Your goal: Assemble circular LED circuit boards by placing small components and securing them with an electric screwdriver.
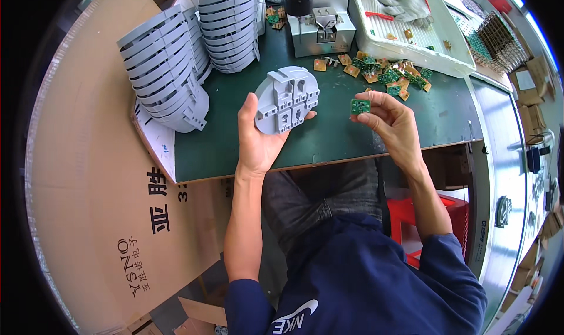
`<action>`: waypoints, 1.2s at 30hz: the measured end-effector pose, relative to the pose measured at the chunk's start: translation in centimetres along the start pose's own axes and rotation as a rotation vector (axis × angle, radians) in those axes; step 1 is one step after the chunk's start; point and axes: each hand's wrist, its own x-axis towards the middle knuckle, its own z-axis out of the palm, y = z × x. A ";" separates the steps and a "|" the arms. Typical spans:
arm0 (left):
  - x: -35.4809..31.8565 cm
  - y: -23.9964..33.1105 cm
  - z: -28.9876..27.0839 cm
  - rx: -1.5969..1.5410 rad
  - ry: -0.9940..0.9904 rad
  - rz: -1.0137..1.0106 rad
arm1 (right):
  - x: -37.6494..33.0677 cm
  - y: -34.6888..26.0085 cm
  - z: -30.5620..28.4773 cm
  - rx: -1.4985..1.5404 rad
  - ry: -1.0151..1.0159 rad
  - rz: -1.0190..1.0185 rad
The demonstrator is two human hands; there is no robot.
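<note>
My left hand (262, 132) is wrapped round a round grey plastic housing (288, 100), held up over the near part of the green table. Its molded side, with slots and raised blocks, faces up. To the right, my right hand (390, 120) pinches a small green circuit board (360, 106) between thumb and fingers. The board is apart from the housing. Beyond my right hand lies a loose heap of small green and tan circuit boards (388, 73).
Stacks of grey plastic housings (229, 29) stand at the back left. A small machine with a metal fixture (323, 32) sits at the back. Right of it, a white tray (411, 56) holds a glove and a red-handled tool. A cardboard box (94, 176) flanks the table's left.
</note>
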 end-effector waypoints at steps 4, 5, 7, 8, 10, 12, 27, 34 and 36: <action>-0.4 -0.1 -0.4 -0.054 -0.010 -0.020 | 0.0 1.2 0.2 -0.322 0.073 -0.149; -0.6 0.0 -0.5 -0.072 -0.013 -0.026 | 0.0 1.2 0.5 -0.343 0.061 -0.140; -1.1 0.2 -0.4 -0.024 0.024 -0.021 | -0.1 1.1 0.9 -0.339 0.025 -0.116; -1.3 0.3 -0.3 0.017 0.050 -0.021 | 0.0 1.0 1.1 -0.343 0.001 -0.092; -2.2 0.8 -0.1 0.005 0.063 -0.012 | 0.2 1.1 1.5 -0.406 -0.022 -0.123; -3.0 1.2 -0.3 -0.007 0.084 0.003 | 0.6 1.2 1.7 -0.467 -0.055 -0.158; -37.7 -4.5 -6.8 -0.335 0.568 0.292 | 2.2 4.6 -0.5 -0.377 -0.144 -0.165; -62.3 -6.1 -4.0 -0.066 1.165 1.352 | 2.6 5.4 -0.4 -0.334 -0.188 -0.128; -63.2 -3.3 -4.3 -0.348 1.266 1.673 | 2.8 5.4 -1.1 -0.338 -0.171 -0.132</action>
